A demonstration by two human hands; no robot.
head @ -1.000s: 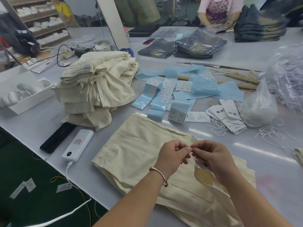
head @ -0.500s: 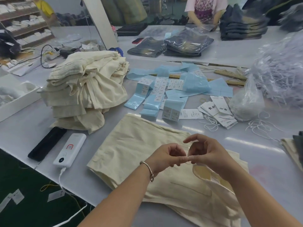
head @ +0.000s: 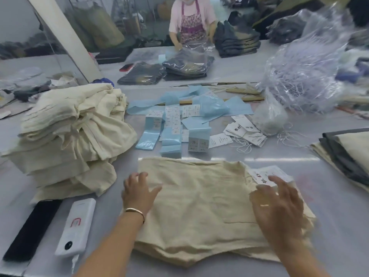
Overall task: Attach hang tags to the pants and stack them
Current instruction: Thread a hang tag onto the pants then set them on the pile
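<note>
Cream folded pants (head: 201, 204) lie at the table's near edge, the left hand (head: 137, 193) and right hand (head: 279, 208) spread-fingered on them, a hang tag (head: 269, 174) at the right fingertips. A cream stack (head: 67, 136) crowds the left, a power bank (head: 76, 226) beside it; bare table (head: 339, 226) lies to the right.

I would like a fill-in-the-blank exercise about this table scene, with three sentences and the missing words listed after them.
1. Both hands, the left hand and the right hand, lie spread on the folded ____ pants.
2. The white hang tag lies near the fingers of the ____ hand.
3. The white power bank lies just to the right of the ____ phone.

Missing words: cream; right; black
</note>
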